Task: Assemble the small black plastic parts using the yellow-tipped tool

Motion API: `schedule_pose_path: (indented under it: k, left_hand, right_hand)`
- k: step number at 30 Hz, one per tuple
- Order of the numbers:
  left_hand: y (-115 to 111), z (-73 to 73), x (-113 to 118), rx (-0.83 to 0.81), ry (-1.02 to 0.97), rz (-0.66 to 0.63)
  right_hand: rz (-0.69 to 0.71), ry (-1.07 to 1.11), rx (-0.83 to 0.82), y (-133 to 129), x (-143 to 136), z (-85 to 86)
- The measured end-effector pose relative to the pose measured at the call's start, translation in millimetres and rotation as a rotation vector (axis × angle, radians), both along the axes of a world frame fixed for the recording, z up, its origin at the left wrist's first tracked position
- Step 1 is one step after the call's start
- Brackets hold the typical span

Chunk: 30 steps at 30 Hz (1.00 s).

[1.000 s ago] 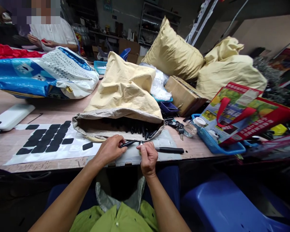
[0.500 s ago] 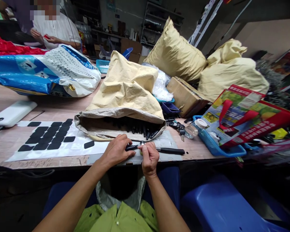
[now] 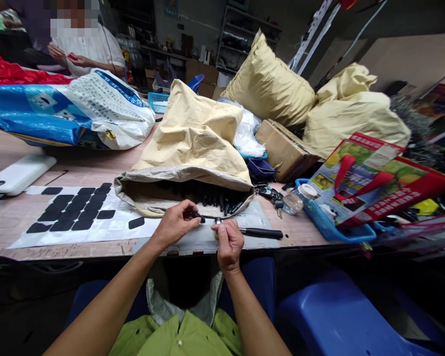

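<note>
My left hand [image 3: 174, 223] is closed at the front of the open sack, with a small black rod-like piece [image 3: 197, 216] pinched in its fingertips. To its right my right hand [image 3: 230, 241] is curled in a fist over the grey board [image 3: 193, 241]. A short metal end [image 3: 218, 220] shows by the right thumb; what the fist holds is mostly hidden. A black-handled tool [image 3: 262, 232] lies just right of that hand, its left end out of sight. Slim black pieces [image 3: 222, 201] lie inside the mouth of the beige sack [image 3: 193, 131].
Left of my hands, black rounded patches [image 3: 68, 212] lie on a white sheet [image 3: 114, 230]. A white power bank [image 3: 20, 174] is farther left. Keys [image 3: 278, 203], a clear jar [image 3: 293, 201] and a blue basket [image 3: 324, 222] stand right. Across the table sits a person [image 3: 85, 52].
My left hand has drawn back up and to the left, away from the right hand, with the black piece in its fingertips. The right hand has stayed nearly still.
</note>
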<state>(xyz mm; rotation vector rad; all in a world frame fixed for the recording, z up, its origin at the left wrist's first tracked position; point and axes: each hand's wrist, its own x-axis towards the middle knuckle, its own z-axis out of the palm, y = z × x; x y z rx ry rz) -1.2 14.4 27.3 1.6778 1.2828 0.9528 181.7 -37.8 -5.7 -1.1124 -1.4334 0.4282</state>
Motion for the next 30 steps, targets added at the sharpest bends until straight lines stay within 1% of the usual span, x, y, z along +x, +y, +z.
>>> schedule_pose_path:
  k: [3, 7, 10, 14, 17, 19, 21, 23, 26, 28, 30]
  left_hand:
    - [-1, -3.7, -1, -0.006, -0.002, -0.050]
    - [-1, -8.1, -9, 0.056, 0.139, -0.080]
    - [-1, -10.3, -13, 0.087, 0.203, -0.094]
    - [-3, -14.9, -14, 0.151, 0.235, -0.146]
    - [-3, -19.0, -15, 0.211, 0.226, -0.148]
    - [-3, -20.6, -16, 0.227, 0.222, -0.138]
    - [-2, -21.2, -17, 0.223, 0.227, -0.134]
    - [-2, -21.9, -17, 0.217, 0.241, -0.129]
    - [-1, -23.8, -16, 0.226, 0.260, -0.124]
    - [-1, -25.1, -15, 0.237, 0.266, -0.126]
    - [-1, -25.7, -15, 0.243, 0.270, -0.129]
  right_hand:
    - [0.006, 0.006, 0.003, 0, 0, 0.4]
    - [0.003, -0.004, 0.001, 0, 0, 1.8]
    - [-0.003, -0.003, 0.002, 0, 0, 2.2]
    - [-0.001, -0.005, 0.006, 0, -1, 0.3]
    - [0.002, -0.008, -0.020, 0, 0, 0.2]
    - [0.016, -0.001, -0.052, 1, 2, 4.0]
    - [0.018, -0.022, -0.064, 3, 9, 11.7]
    - [-0.018, -0.130, -0.047, 4, 24, 21.6]
    - [-0.131, -0.460, -0.029, 3, 58, 32.3]
    - [-0.187, -0.679, -0.109, 2, 83, 32.8]
    - [-0.178, -0.813, -0.203, 1, 104, 28.3]
